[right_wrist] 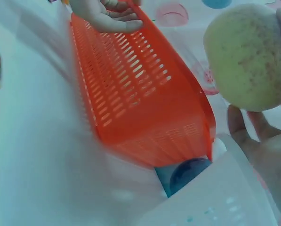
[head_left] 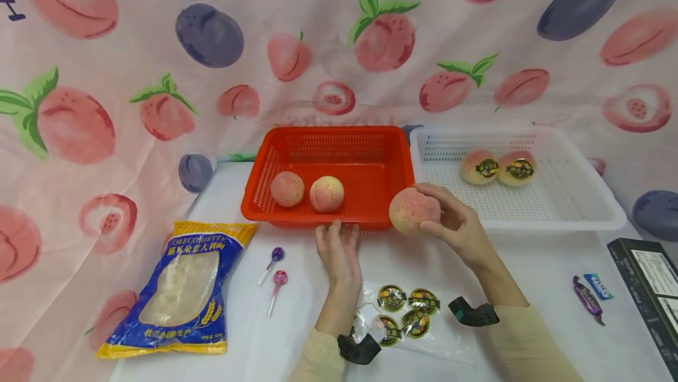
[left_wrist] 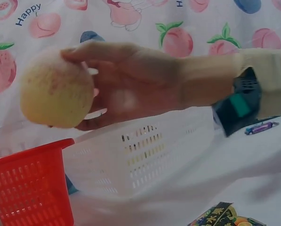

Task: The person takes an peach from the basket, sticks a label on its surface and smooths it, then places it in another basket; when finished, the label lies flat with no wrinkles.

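Observation:
My right hand [head_left: 458, 223] holds a pink and yellow peach [head_left: 414, 211] between thumb and fingers, over the near right corner of the red basket [head_left: 344, 217]. In the left wrist view this peach [left_wrist: 58, 89] appears above the basket rims. My left hand [head_left: 339, 255] is at the red basket's front, its fingertips touching the rim; in the right wrist view, the left fingers [right_wrist: 124, 23] lie along the outer wall. Two peaches without visible labels, one on the left [head_left: 287, 189] and one nearer the middle [head_left: 326, 194], sit in the red basket.
A white basket [head_left: 529, 220] on the right contains two peaches [head_left: 498, 168] bearing black-and-gold stickers. A sheet of similar stickers [head_left: 415, 320] lies between my forearms. Left are two lollipops [head_left: 278, 279] and a pasta bag [head_left: 177, 291]; right, wrapped sweets [head_left: 588, 299] and a black box [head_left: 643, 288].

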The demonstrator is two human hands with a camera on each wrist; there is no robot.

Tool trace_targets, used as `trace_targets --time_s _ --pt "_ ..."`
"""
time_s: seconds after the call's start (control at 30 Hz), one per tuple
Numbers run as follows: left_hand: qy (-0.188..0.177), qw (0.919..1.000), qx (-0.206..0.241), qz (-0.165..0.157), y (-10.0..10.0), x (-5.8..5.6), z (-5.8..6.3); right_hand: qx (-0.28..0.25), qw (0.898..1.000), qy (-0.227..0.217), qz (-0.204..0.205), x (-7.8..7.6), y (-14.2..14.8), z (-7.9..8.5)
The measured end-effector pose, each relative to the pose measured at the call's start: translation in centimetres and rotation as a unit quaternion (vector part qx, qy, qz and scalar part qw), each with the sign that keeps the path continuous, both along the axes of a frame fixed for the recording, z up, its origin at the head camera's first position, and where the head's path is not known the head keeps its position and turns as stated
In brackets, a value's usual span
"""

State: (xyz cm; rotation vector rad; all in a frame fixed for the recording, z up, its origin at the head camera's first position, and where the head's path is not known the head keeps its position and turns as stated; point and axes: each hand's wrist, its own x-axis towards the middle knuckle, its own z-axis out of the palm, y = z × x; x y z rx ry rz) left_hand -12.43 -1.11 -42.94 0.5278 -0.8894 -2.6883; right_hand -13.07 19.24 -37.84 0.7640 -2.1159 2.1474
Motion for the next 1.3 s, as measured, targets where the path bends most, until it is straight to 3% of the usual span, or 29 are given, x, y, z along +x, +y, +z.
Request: trace_targets --time_s 0.1,0.23,0.4,0.53,0.6,0.67,0.7,0.73,0.77,0.8,0.83,0.87,0.9,0.93,0.97,1.0,1.03,1.07,1.2,1.3 --pt "0.003 1.0 -0.001 0.0 0.0 -0.1 0.0 -0.023 0.998 0.052 0.027 1.2 0.5 -1.1" --pt "0.01 0.9999 -0.001 -0.001 -0.1 -0.1 -0.2 -0.002 0.994 0.091 0.064 2.5 0.6 -2.4" --pt "0.015 0.9999 -0.002 -0.005 -0.4 -0.1 -0.2 0.074 0.995 0.041 0.048 2.8 0.9 -4.6" --pt "0.012 0.9996 -0.013 -0.023 -1.0 -0.1 -0.4 0.165 0.986 -0.013 0.009 2.2 1.0 -6.6" --pt "0.011 0.9983 -0.025 -0.051 -1.5 0.0 -0.7 0.206 0.978 -0.028 0.0 2.1 0.9 -7.4" --pt "0.01 0.9933 -0.057 -0.1 -2.2 0.1 -1.3 0.231 0.972 -0.033 0.003 2.0 0.8 -8.0" --pt "0.009 0.9869 -0.088 -0.135 -2.5 0.3 -1.6 0.239 0.97 -0.036 0.006 1.9 0.7 -8.1" --pt "0.005 0.9749 -0.136 -0.176 -3.0 0.4 -2.0 0.246 0.968 -0.037 0.007 1.9 0.6 -8.3" --pt "0.008 0.9539 -0.203 -0.221 -3.4 0.6 -2.4 0.25 0.968 -0.036 0.009 1.9 0.6 -8.4" --pt "0.014 0.9207 -0.287 -0.264 -3.8 0.8 -2.7 0.253 0.967 -0.037 0.011 1.9 0.5 -8.4" --pt "0.028 0.8734 -0.381 -0.302 -4.1 1.0 -3.0 0.256 0.966 -0.039 0.011 1.9 0.5 -8.4" --pt "0.048 0.8143 -0.475 -0.33 -4.5 1.2 -3.3 0.257 0.965 -0.04 0.01 1.8 0.5 -8.3" --pt "0.072 0.7503 -0.558 -0.347 -4.8 1.3 -3.5 0.259 0.965 -0.039 0.01 1.8 0.5 -8.3" --pt "0.098 0.6902 -0.623 -0.355 -5.0 1.5 -3.6 0.261 0.965 -0.038 0.011 1.8 0.4 -8.2" --pt "0.125 0.6402 -0.669 -0.356 -5.2 1.6 -3.6 0.264 0.964 -0.04 0.012 1.8 0.4 -8.0" --pt "0.143 0.5983 -0.702 -0.359 -5.3 1.8 -3.6 0.268 0.963 -0.038 0.011 1.9 0.3 -7.9" --pt "0.159 0.5658 -0.722 -0.365 -5.4 1.9 -3.5 0.269 0.962 -0.034 0.009 1.9 0.3 -7.6" --pt "0.168 0.5425 -0.734 -0.372 -5.5 2.0 -3.3 0.269 0.962 -0.033 0.006 2.1 0.1 -7.1" --pt "0.182 0.479 -0.766 -0.388 -5.4 2.5 -2.7 0.274 0.96 -0.035 -0.047 3.3 -0.1 -4.8" --pt "0.189 0.4459 -0.788 -0.381 -5.2 2.7 -2.5 0.294 0.951 -0.019 -0.095 3.7 0.4 -4.5"
